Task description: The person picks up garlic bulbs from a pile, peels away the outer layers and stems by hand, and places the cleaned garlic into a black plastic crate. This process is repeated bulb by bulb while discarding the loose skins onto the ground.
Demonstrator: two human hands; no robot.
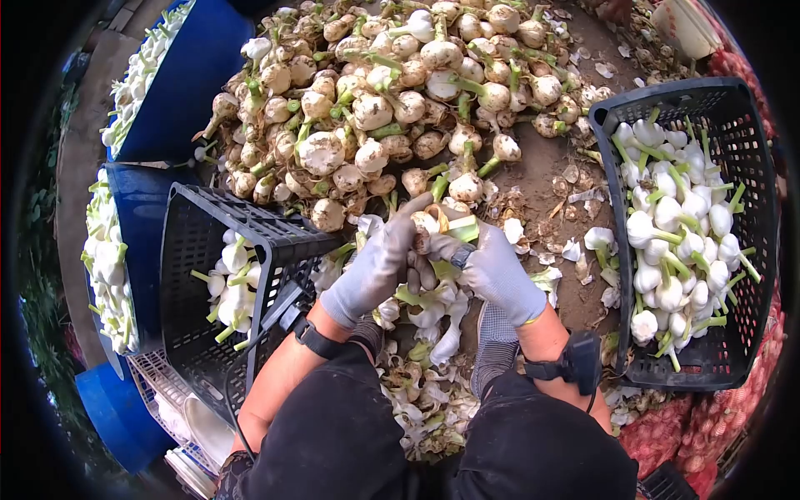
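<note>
Both hands wear light grey gloves with dirt-stained fingers, and they meet over the ground between my knees. My left hand (379, 262) is closed around a garlic bulb (426, 227) with brownish outer skin; its cut green stalk (463, 228) points right. Close against the bulb's right side, my right hand (498, 279) has its fingers curled. A small dark piece (461, 255) shows at its fingers; I cannot make out what it is. Under the hands lie peeled skins and leaves (429, 321). Ahead rises a large heap of unpeeled garlic (367, 112).
A black crate (758, 250) of white garlic stands at right, another crate (200, 312) with several bulbs at left. Blue containers (187, 79) of cleaned garlic stand at far left. Red net sacks (700, 442) lie at lower right. Loose skins (575, 250) litter the soil.
</note>
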